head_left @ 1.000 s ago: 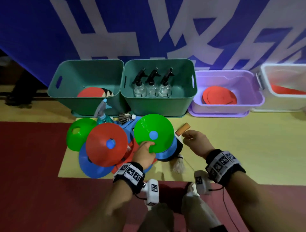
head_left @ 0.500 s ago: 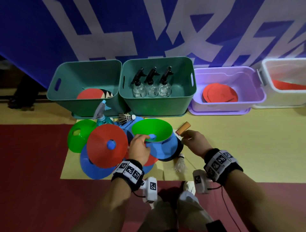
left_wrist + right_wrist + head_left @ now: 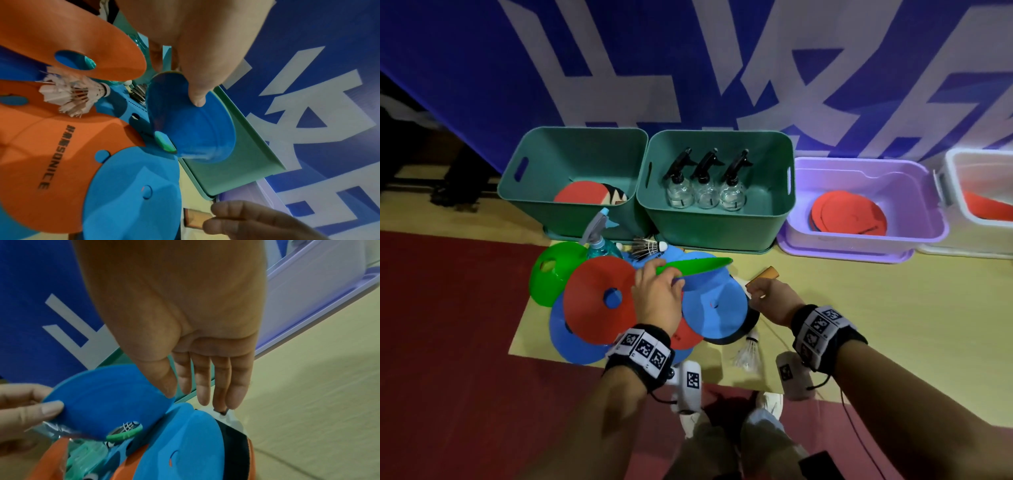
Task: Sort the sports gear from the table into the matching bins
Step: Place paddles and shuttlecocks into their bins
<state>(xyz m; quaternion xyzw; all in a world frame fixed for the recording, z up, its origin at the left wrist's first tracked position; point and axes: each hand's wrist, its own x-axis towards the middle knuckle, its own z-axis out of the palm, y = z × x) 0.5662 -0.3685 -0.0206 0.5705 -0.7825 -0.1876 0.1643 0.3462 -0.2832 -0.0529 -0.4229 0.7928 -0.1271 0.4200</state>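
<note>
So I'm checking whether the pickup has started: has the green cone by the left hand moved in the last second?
Yes. The green cone, held by the left hand, has tipped from face-up to nearly edge-on, its rim now nearer the middle green bin.

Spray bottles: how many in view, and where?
4. Three clear black-topped bottles stand in the middle green bin; one teal bottle in the pile. More may be hidden.
</note>
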